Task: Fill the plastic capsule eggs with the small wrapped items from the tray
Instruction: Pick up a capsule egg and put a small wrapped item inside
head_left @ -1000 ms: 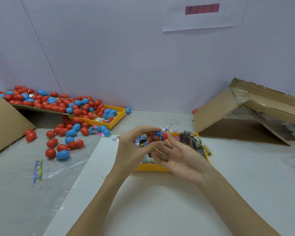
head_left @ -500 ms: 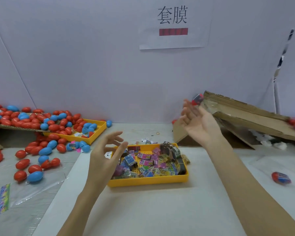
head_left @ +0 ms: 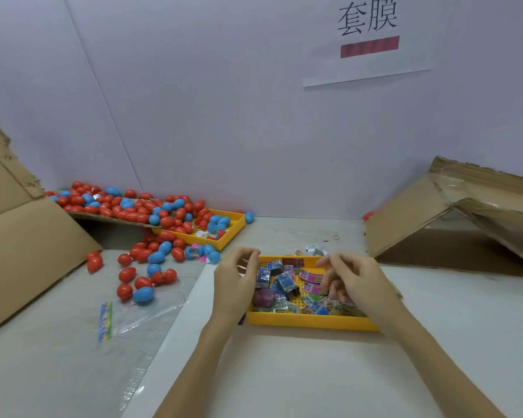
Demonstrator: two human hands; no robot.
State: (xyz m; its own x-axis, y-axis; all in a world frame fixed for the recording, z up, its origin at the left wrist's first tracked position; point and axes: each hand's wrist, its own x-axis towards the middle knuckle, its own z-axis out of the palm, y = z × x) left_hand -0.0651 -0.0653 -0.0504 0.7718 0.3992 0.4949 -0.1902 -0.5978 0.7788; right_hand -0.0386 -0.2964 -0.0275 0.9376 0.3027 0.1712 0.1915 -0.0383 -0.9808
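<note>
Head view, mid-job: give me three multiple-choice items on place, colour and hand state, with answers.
1. Where are the loose eggs relative to the near tray?
A. To its left
B. To its right
C. Inside it

2. What colours are the eggs?
A. Green and white
B. Red and blue
C. All yellow

3. What are the hands doing?
A. Both resting flat on the cardboard
B. Both hanging below the table
C. Both over the near tray, neither holding an egg

Answers:
1 A, the eggs lie scattered left of the tray.
2 B, only red and blue shells show.
3 C, the left hand and right hand hover above the wrapped items; no egg is in either.
</note>
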